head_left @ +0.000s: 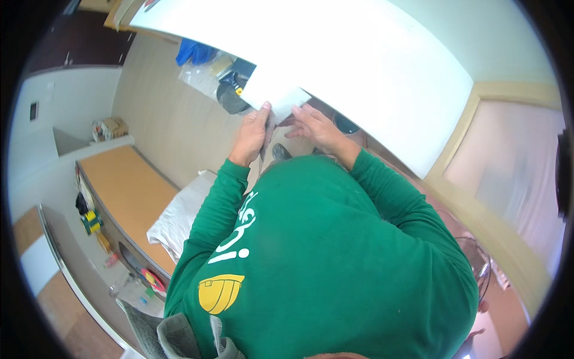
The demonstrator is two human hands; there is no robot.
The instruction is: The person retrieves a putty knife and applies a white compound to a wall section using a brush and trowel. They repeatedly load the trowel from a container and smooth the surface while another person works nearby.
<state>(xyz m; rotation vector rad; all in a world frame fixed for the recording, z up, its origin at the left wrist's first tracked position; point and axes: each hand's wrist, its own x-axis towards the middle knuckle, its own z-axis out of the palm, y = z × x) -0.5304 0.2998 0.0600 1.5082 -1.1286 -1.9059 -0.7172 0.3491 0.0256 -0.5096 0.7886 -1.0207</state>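
Observation:
In front of my body, a small white sheet, bent and pale on its upper face, spans the gap between my hands. A darker, greyish-brown part of it hangs down beside my left palm. My left hand is closed on its left side, the thumb lying on top. At the sheet's right edge, my right hand pinches with thumb and forefinger, while its other fingers are loosely curled below. Both hands are near the front edge of a long white surface. What kind of sheet this is, I cannot tell.
On the floor to the left lie a blue bag, clear plastic and a dark round container with tools. A brown-topped bench with a white cloth stands further left. A wooden frame bounds the right side.

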